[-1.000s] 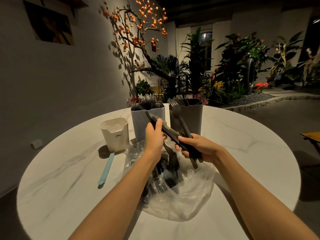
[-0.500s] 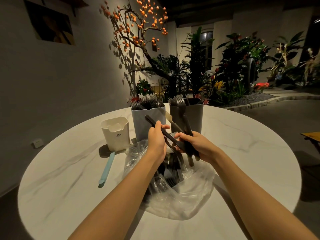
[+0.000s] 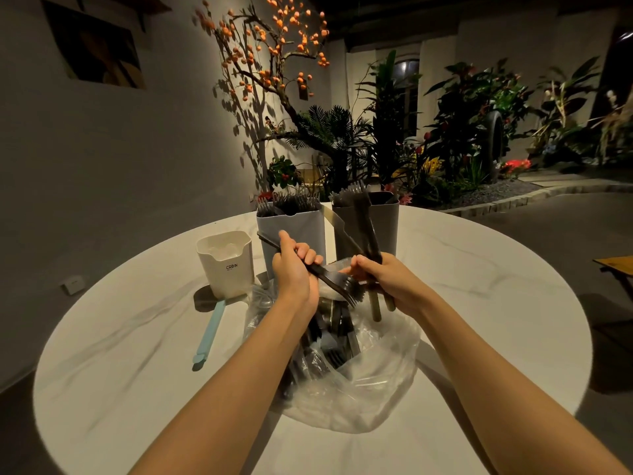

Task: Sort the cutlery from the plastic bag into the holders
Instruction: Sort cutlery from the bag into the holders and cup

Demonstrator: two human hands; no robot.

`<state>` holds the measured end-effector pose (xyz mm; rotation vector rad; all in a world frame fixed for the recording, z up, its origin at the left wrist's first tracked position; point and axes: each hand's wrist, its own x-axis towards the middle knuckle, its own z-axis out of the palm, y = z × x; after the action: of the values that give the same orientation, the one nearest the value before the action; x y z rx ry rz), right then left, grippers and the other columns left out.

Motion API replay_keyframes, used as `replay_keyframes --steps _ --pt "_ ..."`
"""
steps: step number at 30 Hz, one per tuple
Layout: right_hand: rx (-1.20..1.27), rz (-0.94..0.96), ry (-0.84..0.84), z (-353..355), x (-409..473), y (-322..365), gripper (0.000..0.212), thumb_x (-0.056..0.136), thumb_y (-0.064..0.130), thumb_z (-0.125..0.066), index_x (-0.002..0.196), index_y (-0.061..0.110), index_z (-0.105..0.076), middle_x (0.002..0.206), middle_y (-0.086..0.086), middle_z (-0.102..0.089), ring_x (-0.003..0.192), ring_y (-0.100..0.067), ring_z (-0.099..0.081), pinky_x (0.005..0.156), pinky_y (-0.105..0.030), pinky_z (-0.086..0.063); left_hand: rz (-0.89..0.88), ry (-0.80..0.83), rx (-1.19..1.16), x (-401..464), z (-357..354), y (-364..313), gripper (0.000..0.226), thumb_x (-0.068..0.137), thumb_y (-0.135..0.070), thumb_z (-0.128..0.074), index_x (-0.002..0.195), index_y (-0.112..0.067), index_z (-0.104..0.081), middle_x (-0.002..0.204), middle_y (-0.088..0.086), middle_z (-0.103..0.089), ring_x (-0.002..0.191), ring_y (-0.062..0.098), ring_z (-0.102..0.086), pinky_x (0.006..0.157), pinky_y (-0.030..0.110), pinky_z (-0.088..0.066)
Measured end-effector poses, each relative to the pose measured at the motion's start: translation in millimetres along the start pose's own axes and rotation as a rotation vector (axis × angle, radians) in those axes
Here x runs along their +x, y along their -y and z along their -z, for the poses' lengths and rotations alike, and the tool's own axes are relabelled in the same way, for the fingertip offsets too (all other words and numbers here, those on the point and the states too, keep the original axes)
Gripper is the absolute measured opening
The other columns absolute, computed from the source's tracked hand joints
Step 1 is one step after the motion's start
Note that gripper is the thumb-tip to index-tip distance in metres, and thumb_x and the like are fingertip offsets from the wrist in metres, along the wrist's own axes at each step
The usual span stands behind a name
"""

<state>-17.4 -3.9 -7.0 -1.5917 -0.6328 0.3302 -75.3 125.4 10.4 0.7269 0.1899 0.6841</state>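
Observation:
A clear plastic bag (image 3: 373, 382) full of dark cutlery lies on the round white table (image 3: 479, 275) in front of me. Above its mouth my left hand (image 3: 294, 272) grips a dark fork (image 3: 337, 282) by the handle, tines pointing right and down. My right hand (image 3: 383, 279) holds a bundle of cutlery (image 3: 368, 231) upright, a knife blade and a fork head sticking up. Behind stand a light grey holder (image 3: 294, 231) packed with forks, a dark grey holder (image 3: 383, 221) and a white holder (image 3: 227, 262).
A light blue utensil (image 3: 209, 334) lies on the table left of the bag, below the white holder. A tree with orange fruit and many plants stand beyond the table. A wooden seat edge (image 3: 616, 265) shows at the far right.
My left hand has drawn the dark fork out of the right hand's bundle and lowered it leftward. The right hand's bundle has tilted more upright.

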Motion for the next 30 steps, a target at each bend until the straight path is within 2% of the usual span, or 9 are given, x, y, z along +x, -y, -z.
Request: replay_keyframes --steps 5,12,15,17,19,22,24,26,30 --pt "0.052 -0.093 0.107 -9 0 -1 0.021 0.103 0.023 -0.041 0.109 0.007 -0.052 0.094 -0.015 -0.069 0.074 -0.024 -0.072 0.059 -0.027 -0.057 -0.049 -0.011 -0.001 3 3 -1 0.043 0.104 -0.038 -0.033 0.066 -0.018 -0.034 0.051 -0.006 -0.034 0.045 0.008 -0.030 0.053 0.023 -0.029" --pt "-0.074 0.034 -0.176 -24 7 -9 0.023 0.103 0.021 -0.041 0.097 0.004 -0.054 0.072 -0.009 -0.052 0.056 -0.014 -0.048 0.043 -0.015 -0.041 -0.052 -0.016 0.071 1 2 1 0.037 0.104 -0.034 -0.038 0.072 -0.015 -0.040 0.061 -0.002 -0.041 0.055 0.010 -0.040 0.061 0.023 -0.039" --pt "-0.105 0.078 -0.265 -21 9 -9 0.023 0.103 0.020 -0.042 0.088 0.009 -0.056 0.071 -0.005 -0.054 0.059 -0.013 -0.048 0.042 -0.011 -0.040 -0.133 -0.038 0.367 0 4 0 0.025 0.102 -0.025 -0.045 0.081 -0.013 -0.050 0.071 0.001 -0.053 0.069 0.012 -0.056 0.072 0.025 -0.048" --pt "-0.116 0.095 -0.311 -17 12 -10 0.027 0.103 0.021 -0.042 0.082 0.015 -0.057 0.068 -0.002 -0.054 0.059 -0.011 -0.047 0.047 -0.014 -0.039 -0.185 -0.058 0.588 -1 5 1 0.010 0.099 -0.023 -0.052 0.103 -0.014 -0.051 0.097 0.006 -0.058 0.095 0.019 -0.059 0.088 0.030 -0.050" --pt "-0.104 0.093 -0.335 -16 13 -11 0.029 0.103 0.022 -0.042 0.079 0.017 -0.057 0.067 0.000 -0.053 0.060 -0.009 -0.047 0.053 -0.017 -0.036 -0.277 -0.084 0.803 0 9 2 0.057 0.092 -0.026 -0.063 0.136 -0.012 -0.030 0.134 0.012 -0.042 0.125 0.024 -0.044 0.108 0.035 -0.038" --pt "-0.097 0.084 -0.345 -14 13 -11 0.029 0.103 0.021 -0.041 0.078 0.017 -0.056 0.068 0.001 -0.053 0.061 -0.007 -0.047 0.054 -0.016 -0.036 -0.582 -0.142 1.157 6 18 4 0.095 0.083 -0.034 -0.074 0.150 -0.012 -0.010 0.150 0.016 -0.018 0.137 0.030 -0.020 0.114 0.042 -0.022" --pt "-0.097 0.084 -0.346 -14 12 -11 0.029 0.103 0.020 -0.041 0.079 0.017 -0.056 0.068 0.002 -0.053 0.060 -0.006 -0.047 0.054 -0.015 -0.036 -0.869 -0.121 1.431 13 27 5 0.073 0.084 -0.038 -0.071 0.144 -0.019 -0.034 0.145 0.014 -0.027 0.131 0.029 -0.027 0.110 0.045 -0.028" --pt "-0.098 0.081 -0.346 -14 12 -11 0.027 0.103 0.019 -0.041 0.082 0.015 -0.057 0.069 0.003 -0.053 0.061 -0.006 -0.047 0.054 -0.014 -0.036 -1.180 -0.030 1.643 19 34 5 0.030 0.090 -0.033 -0.059 0.116 -0.018 -0.062 0.131 0.012 -0.046 0.122 0.027 -0.033 0.105 0.044 -0.031" --pt "-0.110 0.075 -0.345 -14 13 -12 0.023 0.103 0.020 -0.041 0.088 0.011 -0.057 0.073 0.001 -0.055 0.064 -0.008 -0.049 0.054 -0.013 -0.039 -1.387 0.244 1.885 19 38 5 0.038 0.097 -0.030 -0.034 0.082 -0.017 -0.066 0.083 0.001 -0.066 0.089 0.025 -0.057 0.099 0.038 -0.029"
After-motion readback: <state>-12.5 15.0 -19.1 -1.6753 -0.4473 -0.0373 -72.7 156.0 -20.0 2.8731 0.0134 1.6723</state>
